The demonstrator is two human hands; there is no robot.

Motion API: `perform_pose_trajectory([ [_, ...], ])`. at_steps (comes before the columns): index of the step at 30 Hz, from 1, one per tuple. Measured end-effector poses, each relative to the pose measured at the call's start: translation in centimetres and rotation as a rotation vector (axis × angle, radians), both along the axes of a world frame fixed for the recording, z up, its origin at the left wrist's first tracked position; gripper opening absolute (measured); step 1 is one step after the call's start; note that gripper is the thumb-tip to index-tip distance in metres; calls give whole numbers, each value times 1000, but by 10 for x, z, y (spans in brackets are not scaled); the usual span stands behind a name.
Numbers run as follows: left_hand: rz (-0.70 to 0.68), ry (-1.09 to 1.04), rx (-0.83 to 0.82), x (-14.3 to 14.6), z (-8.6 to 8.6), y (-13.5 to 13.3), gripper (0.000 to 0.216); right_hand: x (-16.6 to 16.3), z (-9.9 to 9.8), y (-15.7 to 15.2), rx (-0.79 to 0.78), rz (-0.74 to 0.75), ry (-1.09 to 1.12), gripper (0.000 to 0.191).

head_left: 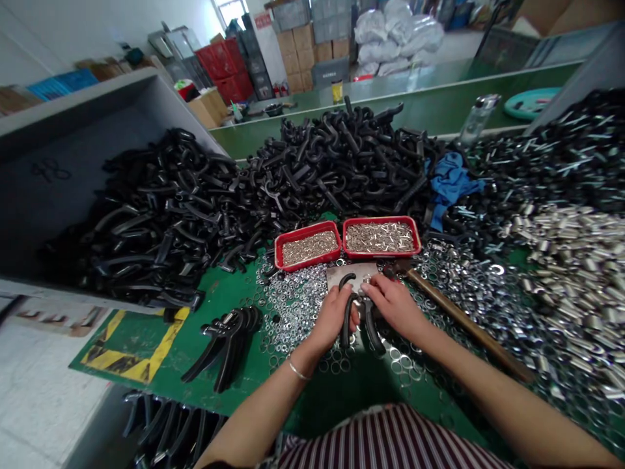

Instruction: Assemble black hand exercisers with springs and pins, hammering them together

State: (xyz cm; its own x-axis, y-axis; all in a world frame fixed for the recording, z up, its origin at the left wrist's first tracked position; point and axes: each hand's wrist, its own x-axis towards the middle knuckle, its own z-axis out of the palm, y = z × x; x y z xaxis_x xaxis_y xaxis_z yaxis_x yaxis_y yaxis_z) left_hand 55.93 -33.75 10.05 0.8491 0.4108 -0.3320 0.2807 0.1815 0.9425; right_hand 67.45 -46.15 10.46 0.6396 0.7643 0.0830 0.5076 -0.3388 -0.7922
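Observation:
In the head view my left hand (pixel 333 314) is closed round one leg of a black two-legged handle piece (pixel 372 329), with a curved hook standing up at its top. My right hand (pixel 392 301) pinches the upper end of the same piece, near a small shiny metal part. Both hands are over a flat metal plate (pixel 333 276) on the green bench. Beyond it are two red trays, one of tiny metal pieces (pixel 308 247) and one of small pins (pixel 379 236). A wooden-handled hammer (pixel 463 316) lies right of my right hand.
Black handle parts are heaped at the back (pixel 332 156) and in a grey bin (pixel 161 215) on the left. Metal rings and nuts (pixel 295 306) lie around the plate. Silver sleeves (pixel 576 260) pile up at right. Several joined handle pieces (pixel 227 342) lie at left. A blue cloth (pixel 450 179) rests behind.

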Motion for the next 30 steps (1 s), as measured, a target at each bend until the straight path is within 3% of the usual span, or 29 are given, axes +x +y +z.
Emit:
perform_pose_trajectory([
  [21, -128, -47, 215, 8, 15, 6, 44, 6, 16, 0, 28, -42, 4, 41],
  [27, -117, -52, 211, 3, 15, 1, 42, -2, 17, -10, 31, -59, 40, 37],
  [30, -41, -71, 154, 1, 13, 0, 44, -2, 17, -12, 26, -88, 30, 36],
])
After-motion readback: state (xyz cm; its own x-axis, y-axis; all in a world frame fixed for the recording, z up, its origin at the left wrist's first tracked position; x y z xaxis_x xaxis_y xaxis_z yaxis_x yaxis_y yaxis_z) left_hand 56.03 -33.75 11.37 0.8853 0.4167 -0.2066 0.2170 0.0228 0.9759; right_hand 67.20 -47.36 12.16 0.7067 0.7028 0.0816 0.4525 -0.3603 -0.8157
